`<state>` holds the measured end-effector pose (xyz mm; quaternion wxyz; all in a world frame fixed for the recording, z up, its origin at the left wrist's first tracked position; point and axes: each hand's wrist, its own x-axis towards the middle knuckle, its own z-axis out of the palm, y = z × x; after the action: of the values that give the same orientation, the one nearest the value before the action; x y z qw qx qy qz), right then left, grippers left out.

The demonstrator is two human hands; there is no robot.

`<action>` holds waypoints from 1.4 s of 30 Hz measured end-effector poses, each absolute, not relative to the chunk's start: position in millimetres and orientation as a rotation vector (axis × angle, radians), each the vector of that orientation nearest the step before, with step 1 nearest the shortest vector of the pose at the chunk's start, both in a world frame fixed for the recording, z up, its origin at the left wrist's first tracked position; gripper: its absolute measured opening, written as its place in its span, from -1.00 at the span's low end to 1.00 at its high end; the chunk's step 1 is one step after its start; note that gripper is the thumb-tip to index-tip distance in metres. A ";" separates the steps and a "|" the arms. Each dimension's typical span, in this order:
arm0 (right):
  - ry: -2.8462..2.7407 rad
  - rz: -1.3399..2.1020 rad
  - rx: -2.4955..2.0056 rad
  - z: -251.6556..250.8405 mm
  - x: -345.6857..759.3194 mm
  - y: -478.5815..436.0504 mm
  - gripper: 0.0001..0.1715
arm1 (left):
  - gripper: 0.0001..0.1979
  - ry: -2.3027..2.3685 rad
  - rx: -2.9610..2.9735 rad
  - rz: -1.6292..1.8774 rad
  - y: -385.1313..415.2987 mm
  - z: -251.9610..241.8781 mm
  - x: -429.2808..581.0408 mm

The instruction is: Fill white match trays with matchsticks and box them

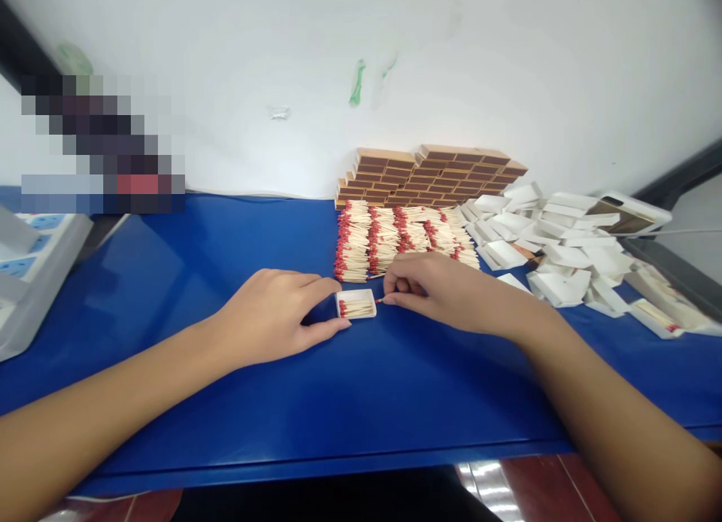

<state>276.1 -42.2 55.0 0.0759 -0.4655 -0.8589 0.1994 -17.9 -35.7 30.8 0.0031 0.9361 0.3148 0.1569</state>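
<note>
A small white matchbox tray (356, 293) lies on the blue table with several red-tipped matches (357, 308) inside. My left hand (282, 311) grips the tray's left end between thumb and forefinger. Just off the tray's right end, my right hand (437, 290) pinches a single match (380, 301), its red head pointing left toward the tray. Directly behind both hands are piled rows of loose matches (354, 240), partly covered by my right hand.
Matchbox covers (432, 174) are stacked against the white wall. Many white trays (564, 255) lie heaped at the right, near a phone (632, 212). One tray of matches (657, 317) sits at the far right. A white rack (50, 281) with blue parts stands at the left edge.
</note>
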 end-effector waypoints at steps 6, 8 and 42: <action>-2.540 0.449 -1.418 48.1 271.4 -38.0 -0.81 | -0.65 0.965 2.957 0.501 -35.9 31.2 -18.3; -2.517 0.412 -1.405 46.0 272.5 -35.7 -0.87 | -0.66 0.958 2.964 0.512 -35.9 30.8 -18.7; -2.427 0.443 -1.238 42.9 238.8 -64.2 -0.92 | -0.66 0.960 2.936 0.503 -36.6 27.6 -16.7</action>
<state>238.8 -64.2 42.9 0.1896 -0.4404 -0.8633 0.1577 -16.7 -36.6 27.6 0.0061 0.9381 0.3068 0.1608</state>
